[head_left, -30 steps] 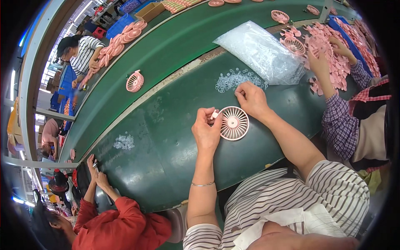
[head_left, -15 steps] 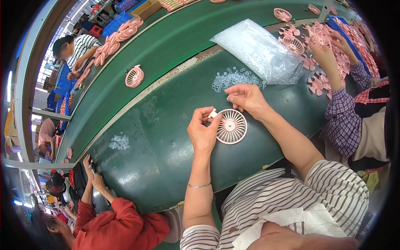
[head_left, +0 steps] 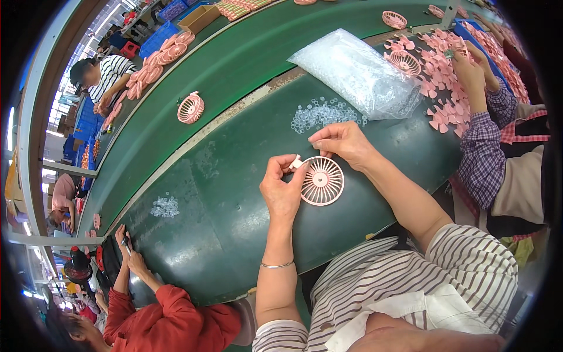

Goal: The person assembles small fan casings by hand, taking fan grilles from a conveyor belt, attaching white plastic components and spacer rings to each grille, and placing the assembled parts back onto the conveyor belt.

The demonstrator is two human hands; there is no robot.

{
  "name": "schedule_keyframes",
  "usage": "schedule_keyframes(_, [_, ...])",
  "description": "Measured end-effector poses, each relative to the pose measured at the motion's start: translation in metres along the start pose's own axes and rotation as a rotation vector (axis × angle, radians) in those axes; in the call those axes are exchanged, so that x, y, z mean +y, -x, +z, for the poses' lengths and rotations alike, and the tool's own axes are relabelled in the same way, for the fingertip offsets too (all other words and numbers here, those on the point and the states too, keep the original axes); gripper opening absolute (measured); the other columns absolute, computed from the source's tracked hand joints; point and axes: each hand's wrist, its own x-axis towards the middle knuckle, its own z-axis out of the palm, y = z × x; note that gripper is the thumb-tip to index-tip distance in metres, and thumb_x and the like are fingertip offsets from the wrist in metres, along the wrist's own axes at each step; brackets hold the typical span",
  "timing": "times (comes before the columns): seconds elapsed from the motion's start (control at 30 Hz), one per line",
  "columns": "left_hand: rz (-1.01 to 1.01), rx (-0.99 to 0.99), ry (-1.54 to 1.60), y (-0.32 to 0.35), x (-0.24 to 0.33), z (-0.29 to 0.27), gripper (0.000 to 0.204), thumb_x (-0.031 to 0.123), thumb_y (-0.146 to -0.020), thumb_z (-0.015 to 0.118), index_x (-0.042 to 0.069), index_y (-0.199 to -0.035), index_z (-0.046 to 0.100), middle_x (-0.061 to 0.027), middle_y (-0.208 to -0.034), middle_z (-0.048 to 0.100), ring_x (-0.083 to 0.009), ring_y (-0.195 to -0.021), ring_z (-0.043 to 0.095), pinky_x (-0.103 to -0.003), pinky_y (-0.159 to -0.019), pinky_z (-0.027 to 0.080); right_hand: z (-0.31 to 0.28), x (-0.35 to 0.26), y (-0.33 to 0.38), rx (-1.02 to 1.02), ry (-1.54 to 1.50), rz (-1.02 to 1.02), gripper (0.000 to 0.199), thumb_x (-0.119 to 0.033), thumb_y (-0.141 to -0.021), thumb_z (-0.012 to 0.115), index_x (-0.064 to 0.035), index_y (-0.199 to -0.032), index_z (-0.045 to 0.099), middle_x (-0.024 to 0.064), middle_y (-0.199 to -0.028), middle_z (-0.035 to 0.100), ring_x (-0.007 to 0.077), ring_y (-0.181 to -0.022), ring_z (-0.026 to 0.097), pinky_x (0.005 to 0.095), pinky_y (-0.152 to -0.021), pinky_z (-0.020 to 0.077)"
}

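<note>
A long green conveyor belt ran from seven o'clock toward one o'clock beside a dark green worktable. Blue crates stood at eleven o'clock; daylight entered at nine.

Round pink fan grille — held flat

Left hand and right hand pinch a round pink fan grille over the green table, clear rings nearby
</note>
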Motion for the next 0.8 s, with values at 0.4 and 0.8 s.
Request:
schedule_keyframes(0.4, [0.075, -0.017, 0.039, 0.006, 0.006, 0.007, 0.023, 0.005, -0.07, 0.074, 0.001, -0.086, 0.06, -0.005, -0.079, 0.065, -0.0079, -0.066, 0.059, -0.022, -0.063, 0.048, 0.01, -0.002, 0.008, -0.089, -0.154, 0.078, 0.013, 0.001, -0.078, 0.064, 0.007, -0.089, 0.062, 0.015, -0.081, 0.066, 0.0157, -0.071, 0.065, 0.0258, -0.064, 0.0538])
schedule_keyframes(0.8, [0.092, 0.046, -0.058, 0.009, 0.003, 0.003, 0.021, 0.004, -0.069, 0.074, 0.001, -0.076, 0.054, -0.0055, -0.075, 0.064, -0.0094, -0.063, 0.059, -0.023, -0.059, 0.048, 0.016, -0.005, 0.014, -0.162, -0.052, 0.028, 0.014, -0.004, -0.08, 0.063, 0.0066, -0.09, 0.065, 0.0117, -0.084, 0.066, 0.014, -0.074, 0.063, 0.0242, -0.068, 0.0513])
